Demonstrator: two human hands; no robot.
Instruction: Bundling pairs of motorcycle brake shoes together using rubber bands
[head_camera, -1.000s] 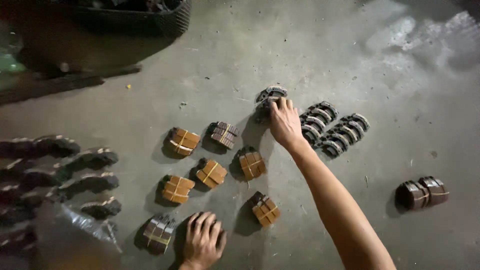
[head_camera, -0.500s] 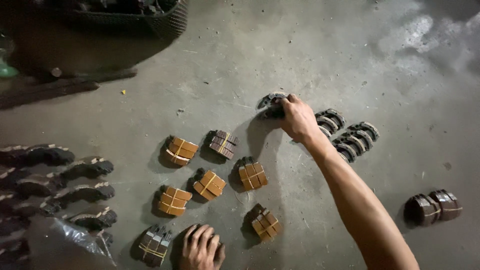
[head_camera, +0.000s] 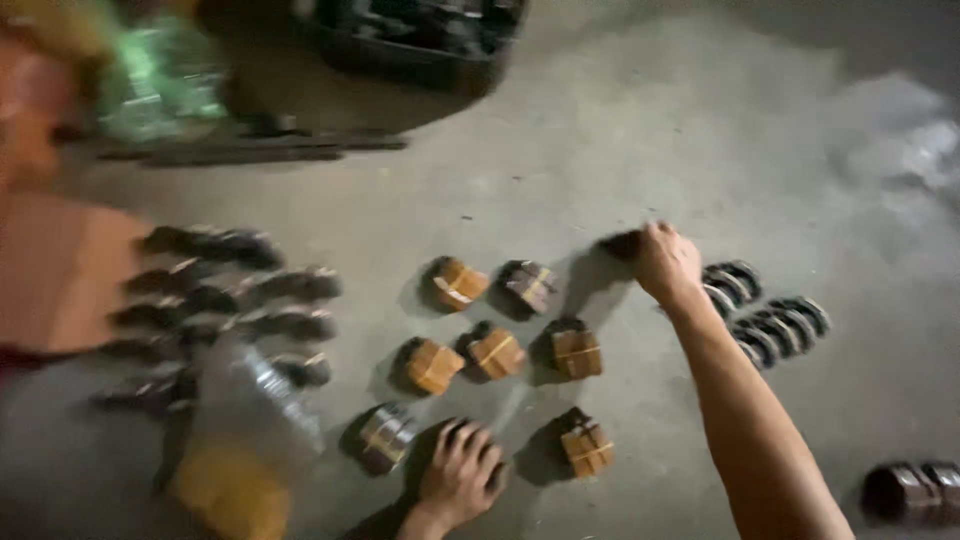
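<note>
From the head camera, your right hand (head_camera: 665, 262) was closed around a dark bundle of brake pads (head_camera: 622, 244), holding it just above the grey concrete floor (head_camera: 600, 130), right beside the black curved pad sets (head_camera: 765, 318) – I counted about three of those rows, blurry though. Your left hand (head_camera: 460, 478) lay flat on the floor, fingers spread, gripping nothing, touching a dark strapped bundle (head_camera: 382, 436). I counted five orange-brown strapped pad bundles (head_camera: 497, 352) between your hands, plus a darker one (head_camera: 530, 285). Two dark bundles (head_camera: 915, 490) sat well apart at the lower right. Rows of dark pads (head_camera: 230, 300) lay left, partly blocked by a blurred clear plastic bag (head_camera: 255, 400). A black crate (head_camera: 420, 35) stood up top.
</note>
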